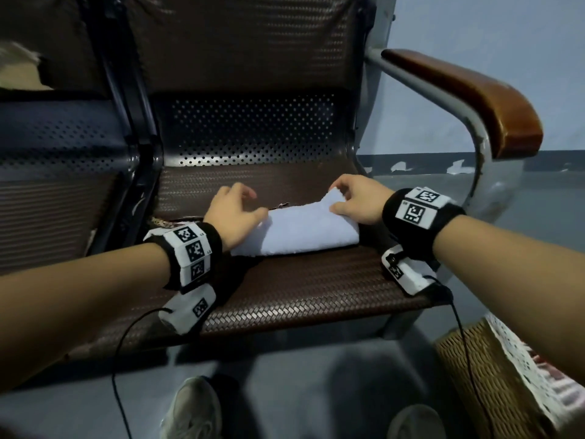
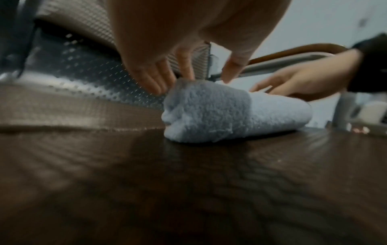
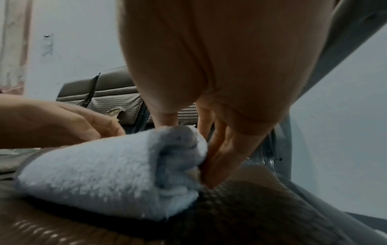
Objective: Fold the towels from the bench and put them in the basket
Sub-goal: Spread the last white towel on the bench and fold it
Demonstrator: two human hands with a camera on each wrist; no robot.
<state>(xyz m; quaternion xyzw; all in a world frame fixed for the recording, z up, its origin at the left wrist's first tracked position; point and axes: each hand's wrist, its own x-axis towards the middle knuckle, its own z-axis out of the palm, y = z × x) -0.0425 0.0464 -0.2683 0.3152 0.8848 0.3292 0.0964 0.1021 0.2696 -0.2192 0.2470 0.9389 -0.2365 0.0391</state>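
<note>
Brown woven bench seat [image 1: 316, 289] carries folded pale-blue towel [image 1: 297, 229] | my left hand [image 1: 232, 217] rests on its left end, fingers loosely spread | my right hand [image 1: 356, 201] pinches its raised right corner | wicker basket [image 1: 487, 375] sits on floor, lower right

No readable text; only coded square markers on both wristbands [image 1: 193, 251].

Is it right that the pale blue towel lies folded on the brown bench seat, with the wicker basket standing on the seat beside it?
Not quite. The towel lies on the bench seat, but the head view shows the basket on the floor, below the seat.
</note>
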